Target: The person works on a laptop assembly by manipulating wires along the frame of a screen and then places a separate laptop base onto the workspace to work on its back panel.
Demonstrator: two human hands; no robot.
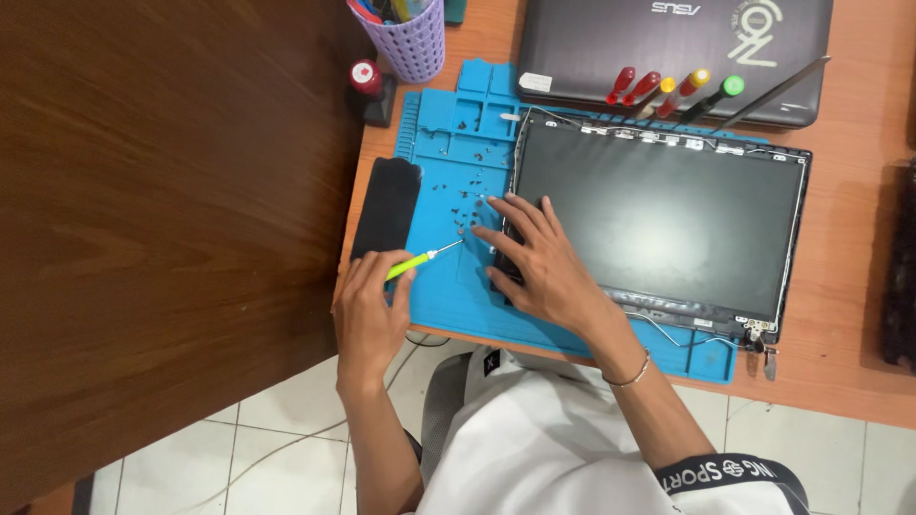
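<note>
We are seeing the closed laptop (668, 48) and the purple basket (410, 38) being cut off by the far edge. The right hand (539, 262) is covering the screen panel's (658, 210) near-left corner. The screws (458, 181) on the blue mat (448, 286) are looking too small to count. A dark object (899, 267) is running off the right edge.

Yellow-green screwdriver (420, 259): held near-horizontal, tip beside the right fingertips (477, 230). Dark screen panel (658, 215): flat, left edge under those fingers. Small loose screws (458, 195): scattered just beyond them.
</note>
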